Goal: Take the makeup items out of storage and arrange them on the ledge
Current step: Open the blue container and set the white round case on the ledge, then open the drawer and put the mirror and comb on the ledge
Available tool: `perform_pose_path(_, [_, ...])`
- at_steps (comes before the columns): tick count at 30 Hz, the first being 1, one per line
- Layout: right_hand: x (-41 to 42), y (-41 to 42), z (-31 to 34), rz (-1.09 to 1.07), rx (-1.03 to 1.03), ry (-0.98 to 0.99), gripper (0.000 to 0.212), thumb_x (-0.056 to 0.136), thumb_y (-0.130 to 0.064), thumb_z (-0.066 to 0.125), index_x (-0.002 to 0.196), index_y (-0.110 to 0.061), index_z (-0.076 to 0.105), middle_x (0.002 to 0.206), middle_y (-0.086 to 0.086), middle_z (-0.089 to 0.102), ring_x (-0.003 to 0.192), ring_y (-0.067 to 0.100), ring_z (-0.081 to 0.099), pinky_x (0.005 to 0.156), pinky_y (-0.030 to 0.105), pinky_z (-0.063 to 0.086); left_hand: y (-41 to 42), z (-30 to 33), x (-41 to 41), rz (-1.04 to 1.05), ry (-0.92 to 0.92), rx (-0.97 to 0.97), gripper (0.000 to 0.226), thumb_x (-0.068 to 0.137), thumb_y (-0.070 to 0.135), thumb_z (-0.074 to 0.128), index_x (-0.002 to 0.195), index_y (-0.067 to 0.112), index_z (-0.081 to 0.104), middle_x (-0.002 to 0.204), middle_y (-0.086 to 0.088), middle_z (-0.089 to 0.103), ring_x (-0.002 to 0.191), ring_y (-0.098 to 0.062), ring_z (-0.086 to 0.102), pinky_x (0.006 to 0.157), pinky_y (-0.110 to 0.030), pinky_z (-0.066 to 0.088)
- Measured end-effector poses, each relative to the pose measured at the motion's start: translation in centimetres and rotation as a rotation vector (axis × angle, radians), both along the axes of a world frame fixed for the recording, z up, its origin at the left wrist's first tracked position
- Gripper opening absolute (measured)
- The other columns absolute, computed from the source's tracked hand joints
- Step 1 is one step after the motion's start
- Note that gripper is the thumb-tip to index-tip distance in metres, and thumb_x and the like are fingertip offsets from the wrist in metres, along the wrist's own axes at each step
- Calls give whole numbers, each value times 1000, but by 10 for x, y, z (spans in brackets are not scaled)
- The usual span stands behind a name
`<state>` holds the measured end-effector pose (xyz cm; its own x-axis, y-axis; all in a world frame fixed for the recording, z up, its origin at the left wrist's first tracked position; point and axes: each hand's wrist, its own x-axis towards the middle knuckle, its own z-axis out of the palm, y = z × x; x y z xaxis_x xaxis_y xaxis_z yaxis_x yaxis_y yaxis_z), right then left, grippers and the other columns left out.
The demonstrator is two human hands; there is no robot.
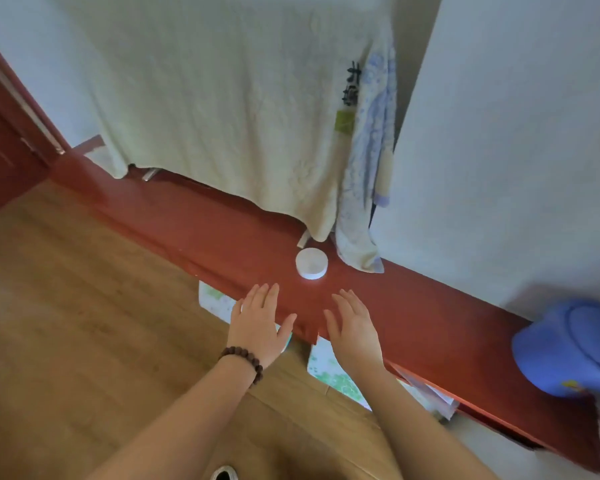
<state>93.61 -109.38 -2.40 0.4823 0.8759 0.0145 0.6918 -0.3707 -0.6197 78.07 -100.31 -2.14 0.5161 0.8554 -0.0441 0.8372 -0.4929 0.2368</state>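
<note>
On the red ledge (194,223) we count one unlabelled round white jar (311,263); our left hand (260,323) and right hand (352,326) hover flat, fingers straight, holding nothing.

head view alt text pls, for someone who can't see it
Two open, empty hands, the left hand wearing a beaded bracelet and the right hand, reach flat over a long red ledge where a small round white container sits. Pale cloths hang behind it, a blue plastic tub stands at the ledge's right end, and wooden flooring lies below.
</note>
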Motion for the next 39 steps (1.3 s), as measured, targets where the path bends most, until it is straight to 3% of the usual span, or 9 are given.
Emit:
perform_pose_path(10, [-124, 47, -11, 44, -50, -74, 43, 98, -31, 46, 137, -13, 48, 149, 0, 38, 143, 15, 23, 115, 28, 19, 45, -19, -140, 58, -11, -27, 71, 94, 59, 31, 151, 21, 19, 157, 0, 24, 146, -18, 17, 118, -38, 18])
perform_pose_path(19, [-246, 73, -21, -142, -70, 15, 43, 97, -30, 48, 136, -12, 48, 151, 3, 35, 144, 17, 21, 115, 34, 26, 104, -22, -257, -74, 21, -14, 68, 93, 58, 35, 149, 20, 26, 155, -2, 30, 145, -19, 21, 116, -41, 22])
perform_pose_path(28, [-266, 63, -30, -294, -152, 35, 44, 99, -30, 45, 139, -12, 44, 150, 4, 34, 143, 18, 22, 115, 33, 24, 127, -43, -239, -259, 4, -11, 68, 91, 57, 40, 145, 16, 35, 149, -5, 40, 142, -21, 29, 112, -41, 30])
perform_pose_path(39, [-210, 91, -58, -393, -202, 100, 43, 98, -29, 45, 137, -12, 45, 148, 6, 37, 140, 20, 26, 111, 32, 28, 168, -75, -176, -325, 69, -145, 70, 92, 57, 39, 147, 15, 29, 152, -5, 36, 142, -21, 28, 113, -42, 30])
